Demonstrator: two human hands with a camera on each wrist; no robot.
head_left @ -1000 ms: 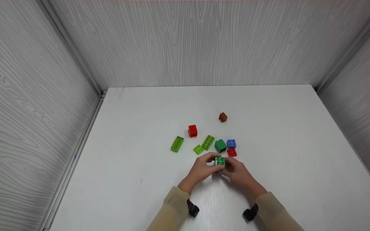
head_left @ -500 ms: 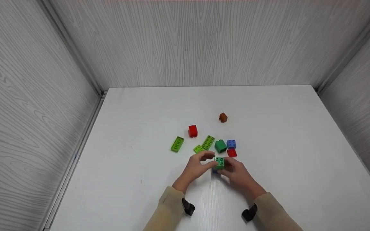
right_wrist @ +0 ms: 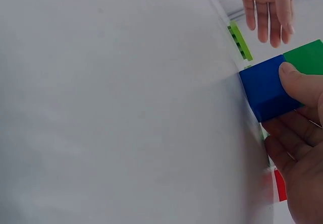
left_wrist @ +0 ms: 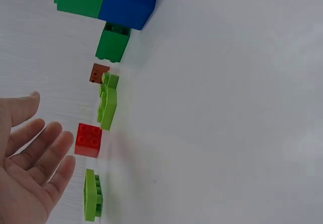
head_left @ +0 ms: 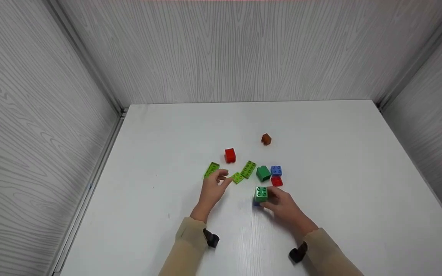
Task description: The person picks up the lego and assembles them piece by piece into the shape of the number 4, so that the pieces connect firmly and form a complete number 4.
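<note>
My right hand [head_left: 285, 205] grips a stack of two toy bricks, thumb on one side and fingers on the other. A green brick [head_left: 261, 194] sits on top of a blue brick [right_wrist: 270, 89], whose base is at the tabletop. My left hand [head_left: 211, 190] holds nothing; its fingers are spread and relaxed. In the head view it overlaps a lime green plate [head_left: 212, 167], and its thumb tip is right by a small lime square plate [head_left: 237, 178]. The left wrist view shows the palm beside a red brick [left_wrist: 88, 140].
Beyond the stack are a long lime plate [head_left: 248, 169], a dark green brick [head_left: 263, 173], a blue brick [head_left: 276, 171] and a flat red piece [head_left: 276, 181]. A brown piece [head_left: 266, 139] lies farther back. Grey wood-grain walls [head_left: 221, 53] enclose the white table [head_left: 136, 191].
My left hand has let go of the brick stack and moved left and slightly away from me, towards the lime plates. My right hand has stayed in place, holding the stack.
</note>
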